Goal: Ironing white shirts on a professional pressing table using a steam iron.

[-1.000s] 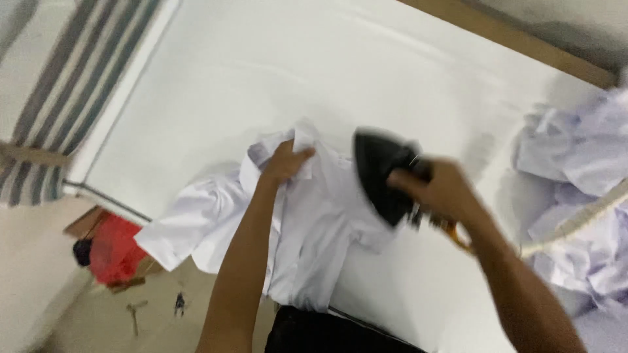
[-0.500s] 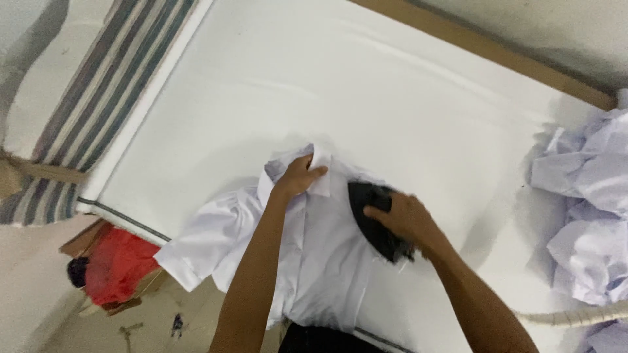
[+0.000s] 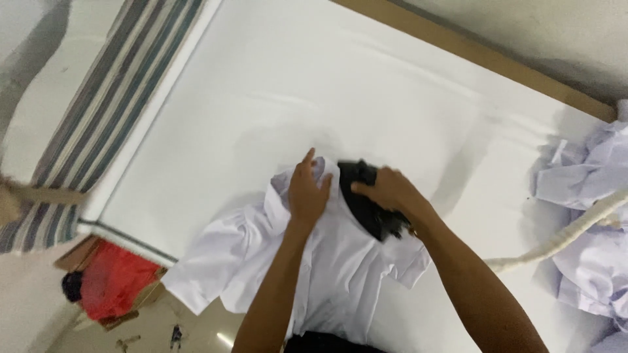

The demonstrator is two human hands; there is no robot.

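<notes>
A white short-sleeved shirt (image 3: 340, 274) lies spread on the white padded table (image 3: 340, 85), its sleeve hanging toward the near left edge. My left hand (image 3: 307, 189) presses flat on the shirt near the collar, fingers apart. My right hand (image 3: 389, 189) grips the handle of a black iron (image 3: 366, 202), which rests on the shirt just right of my left hand, close beside it. A thick white cord (image 3: 562, 238) runs from the iron toward the right.
A pile of crumpled white garments (image 3: 595, 216) lies at the right edge. A striped cloth (image 3: 98, 111) hangs along the table's left side. Below, on the floor, sits a red bag (image 3: 111, 281) in a cardboard box. A wooden strip (image 3: 484, 55) borders the far side.
My right hand has moved the iron leftward across the shirt toward the collar, closing up to my left hand. The left hand stays pressed near the collar.
</notes>
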